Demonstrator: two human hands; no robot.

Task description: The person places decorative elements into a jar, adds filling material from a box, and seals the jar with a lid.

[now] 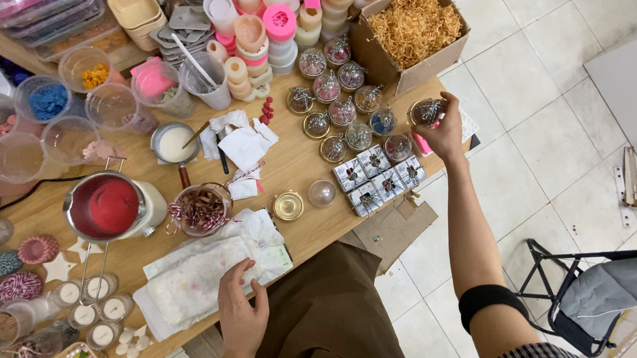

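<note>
- Nearest the camera, the left hand point(242, 312) is laid flat, fingers apart, on a stained white cloth point(202, 270) at the table's near edge. Nothing is gripped by it.
- Just left of that, about five small candles in glass cups point(92, 306) can be counted, white wax already set, plus a few star shapes beside them.
- A metal pouring pitcher point(109, 207) with red wax inside is parked behind them, with a glass of curled ribbon point(199, 209) right next to it.
- Mid-table, one gold lid point(288, 205) and one clear dome point(322, 193) are lying apart from everything else, so at least one jar looks not yet put together.
- Four little silver boxes point(379, 177) tied with ribbon are packed into a tight square near the table's right edge.
- Behind those, roughly eleven round domed jars point(343, 111) with ribbon tops are grouped close together and look finished.
- One more ribboned jar point(427, 111) is held by the right hand point(445, 131), fingers closed around it, just right of the group at the far right corner. Whether it's touching the table can't be told.
- Farthest back, an open cardboard box point(415, 30) full of shredded paper filler is sitting, with no jars seen in it, so packing seems to be left, going by the layout.
</note>
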